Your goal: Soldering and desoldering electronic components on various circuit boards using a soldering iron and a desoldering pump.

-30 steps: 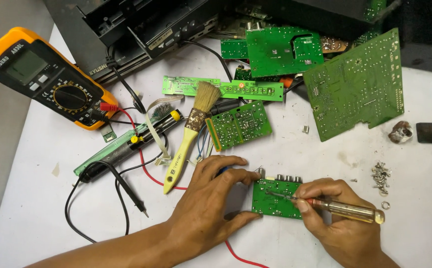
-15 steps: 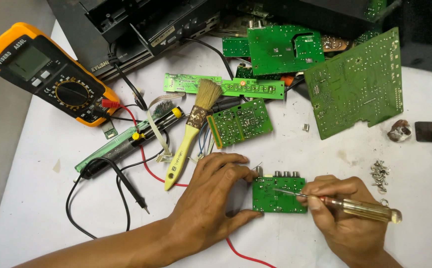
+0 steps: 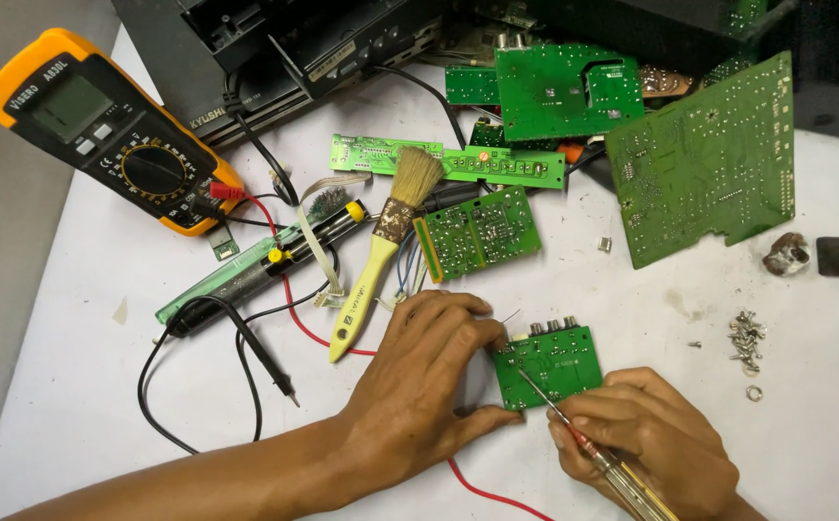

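My left hand (image 3: 419,371) presses on the left edge of a small green circuit board (image 3: 554,362) with round sockets on its far side, holding it against the white table (image 3: 82,425). My right hand (image 3: 651,444) grips a thin screwdriver (image 3: 598,453) with a clear amber handle. Its metal tip rests on the middle of the small board.
A yellow-handled brush (image 3: 381,260) lies left of a green board (image 3: 477,232). An orange multimeter (image 3: 111,140) with red and black leads sits far left. A large green board (image 3: 704,159), more boards, a black chassis (image 3: 284,43) and several loose screws (image 3: 745,338) surround the spot.
My right hand has swung the screwdriver handle from pointing right to pointing down toward me. The tip stays on the small board, and my left hand still holds it.
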